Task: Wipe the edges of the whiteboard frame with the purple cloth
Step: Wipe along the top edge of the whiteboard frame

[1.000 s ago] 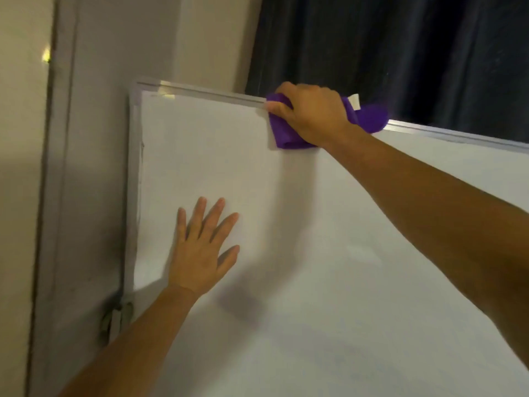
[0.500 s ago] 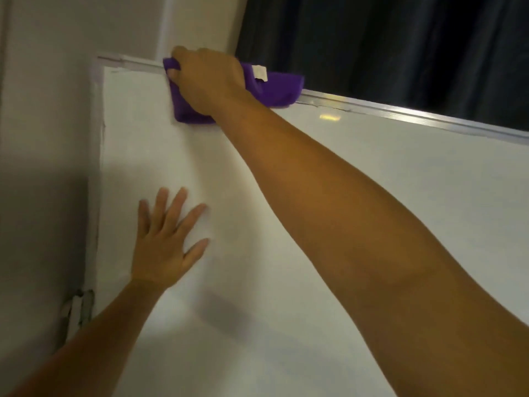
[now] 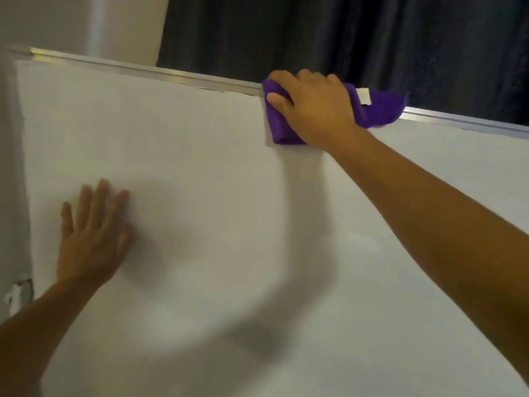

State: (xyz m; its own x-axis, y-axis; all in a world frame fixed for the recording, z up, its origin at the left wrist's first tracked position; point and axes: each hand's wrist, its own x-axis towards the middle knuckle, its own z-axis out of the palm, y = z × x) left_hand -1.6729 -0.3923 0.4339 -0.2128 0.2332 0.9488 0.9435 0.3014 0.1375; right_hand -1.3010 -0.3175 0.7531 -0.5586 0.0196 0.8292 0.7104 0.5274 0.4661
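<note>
Head view only. Right hand (image 3: 315, 110) is gripping a folded purple microfibre cloth (image 3: 282, 130), fingers curled over the top rail and thumb pinning the fabric to the board face. Cloth is draping over the silver aluminium whiteboard frame (image 3: 171, 74) about midway along the visible top edge, with a white care tag (image 3: 364, 96) sticking out behind the knuckles and a loose end trailing along the rail on the right. Left hand (image 3: 91, 242) is lying flat on the white whiteboard surface (image 3: 214, 196), fingers spread and open, holding nothing, apparently bracing the board.

Step in hand looks like wiping the top frame edge. Bare rail is showing on both sides of the cloth, so which stretches are already wiped cannot be told. Next move probably calls for sliding the cloth along the rail with steady downward pressure, keeping the fold wrapped over the lip, and the left palm pressing so the board is not shifting. Left vertical edge (image 3: 24, 167) is looking unwiped and rough; side and bottom edges are likely remaining.

Board is taking up most of the frame, plain white, arm shadows falling across it. Dark navy curtain (image 3: 372, 38) is hanging behind the top rail; pale beige wall (image 3: 71, 21) is showing at upper left. Lighting is dim, image slightly blurred.
</note>
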